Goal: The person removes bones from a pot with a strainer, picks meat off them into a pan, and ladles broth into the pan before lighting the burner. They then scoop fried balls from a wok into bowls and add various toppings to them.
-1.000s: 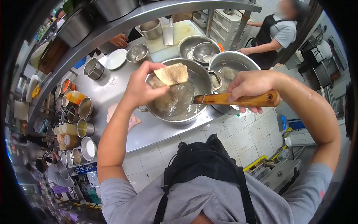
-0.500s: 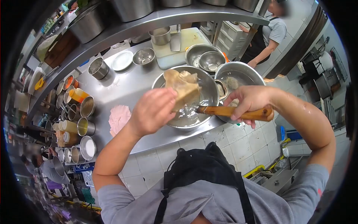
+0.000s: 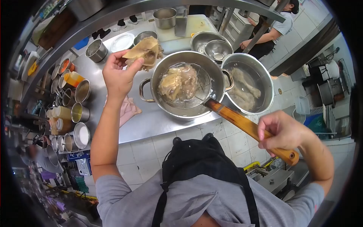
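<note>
My left hand [image 3: 119,73] pinches a yellowish, skin-covered chunk of cooked meat [image 3: 146,53], held up at the left of a two-handled steel pot [image 3: 181,113]. The fingers of my right hand [image 3: 281,132] are closed round the wooden handle of a wire skimmer [image 3: 242,123]. Its round mesh head sits inside the pot. Several wet pieces of cooked meat [image 3: 177,83] lie on the mesh. Beside the pot on the right, a second steel pot [image 3: 269,85] holds liquid and pale meat pieces [image 3: 244,90].
A pink cloth [image 3: 128,109] lies on the steel table [image 3: 151,130]. Behind the pots are nested bowls [image 3: 218,50], a cutting board [image 3: 196,28] and a white plate [image 3: 122,42]. Sauce containers [image 3: 80,90] line the left. An overhead shelf crosses above; a person [image 3: 268,34] stands far right.
My left hand has moved left with the meat chunk, away from over the pot. My right hand has drawn right and toward me, and the skimmer's mesh with meat is now visible.
</note>
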Available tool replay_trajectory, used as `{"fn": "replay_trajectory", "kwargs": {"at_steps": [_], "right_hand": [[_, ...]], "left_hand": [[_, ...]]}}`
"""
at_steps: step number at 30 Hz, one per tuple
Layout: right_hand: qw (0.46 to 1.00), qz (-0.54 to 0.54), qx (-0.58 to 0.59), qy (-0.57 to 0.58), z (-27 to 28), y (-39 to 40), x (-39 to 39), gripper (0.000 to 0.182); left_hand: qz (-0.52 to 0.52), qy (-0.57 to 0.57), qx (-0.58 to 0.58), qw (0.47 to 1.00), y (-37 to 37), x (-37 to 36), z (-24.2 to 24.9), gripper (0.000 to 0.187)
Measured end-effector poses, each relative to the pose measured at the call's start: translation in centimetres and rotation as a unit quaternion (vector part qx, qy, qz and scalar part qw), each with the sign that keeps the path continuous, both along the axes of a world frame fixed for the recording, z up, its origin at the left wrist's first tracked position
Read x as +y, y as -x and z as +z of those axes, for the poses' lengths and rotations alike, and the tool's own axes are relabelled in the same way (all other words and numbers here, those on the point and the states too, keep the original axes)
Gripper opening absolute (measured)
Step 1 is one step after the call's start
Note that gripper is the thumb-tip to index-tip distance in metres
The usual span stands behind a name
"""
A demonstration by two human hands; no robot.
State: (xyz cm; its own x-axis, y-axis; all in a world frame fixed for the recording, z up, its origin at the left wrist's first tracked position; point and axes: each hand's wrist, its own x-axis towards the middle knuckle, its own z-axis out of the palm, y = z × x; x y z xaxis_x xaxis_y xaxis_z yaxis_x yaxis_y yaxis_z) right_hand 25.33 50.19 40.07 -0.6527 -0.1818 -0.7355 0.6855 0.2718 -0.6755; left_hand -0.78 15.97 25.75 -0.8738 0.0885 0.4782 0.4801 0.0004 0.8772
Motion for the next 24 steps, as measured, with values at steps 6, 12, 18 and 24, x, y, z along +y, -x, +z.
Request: {"fn": "replay_trajectory", "kwargs": {"at_steps": [6,12,18,24], "right_hand": [[0.999,-0.042,0.020,0.018,-1.3,-3.3,1.7,0.018],[0.998,-0.035,0.045,0.038,-3.8,-4.7,3.6,0.035],[0.989,-0.083,0.010,0.118,-4.0,-4.5,3.9,0.077],[0.968,-0.143,-0.015,0.206,-4.7,-4.3,5.1,0.083]], "left_hand": [[-0.031,-0.058,-0.092,0.994,0.3,0.6,-0.5,0.036],[-0.013,-0.077,-0.149,0.986,0.4,0.2,-0.7,0.033],[-0.047,-0.132,-0.192,0.971,-0.2,-0.3,-0.8,0.031],[-0.067,-0.156,-0.227,0.959,-1.1,-0.1,-0.9,0.029]]}}
